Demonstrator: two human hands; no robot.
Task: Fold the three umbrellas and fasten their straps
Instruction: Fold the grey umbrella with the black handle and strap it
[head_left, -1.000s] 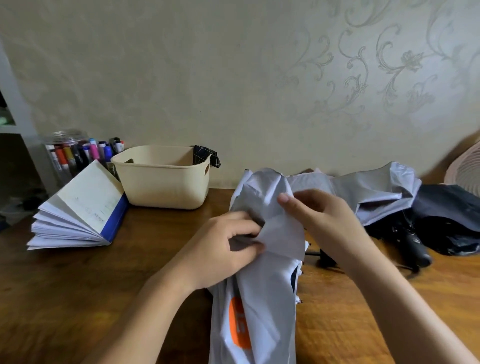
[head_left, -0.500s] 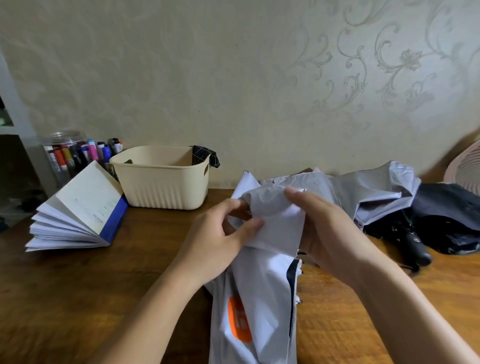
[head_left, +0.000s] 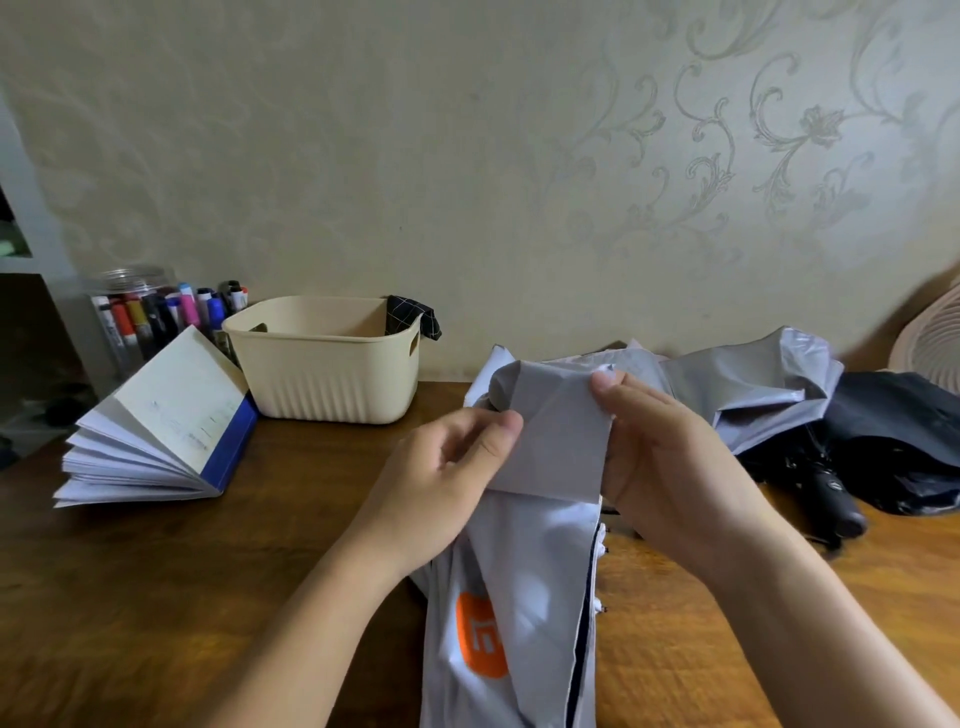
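A pale grey umbrella (head_left: 535, 597) with an orange logo lies lengthwise toward me on the wooden table (head_left: 156, 597). My left hand (head_left: 441, 488) pinches the left edge of a folded flap of its canopy between thumb and fingers. My right hand (head_left: 670, 467) grips the flap's right edge, thumb on top. Behind them a second grey umbrella (head_left: 748, 395) lies loosely crumpled. A black umbrella (head_left: 893, 441) with a black handle lies at the right. No strap is visible.
A cream plastic basket (head_left: 322, 364) with a dark cloth over its rim stands at the back. An open fanned book (head_left: 161, 431) and a jar of markers (head_left: 140, 312) sit at the left. A pale fan (head_left: 930, 338) shows at the right edge.
Both hands have pulled the canopy flap flat and wider: the left hand moved up and left, the right hand shifted right to the flap's far edge.
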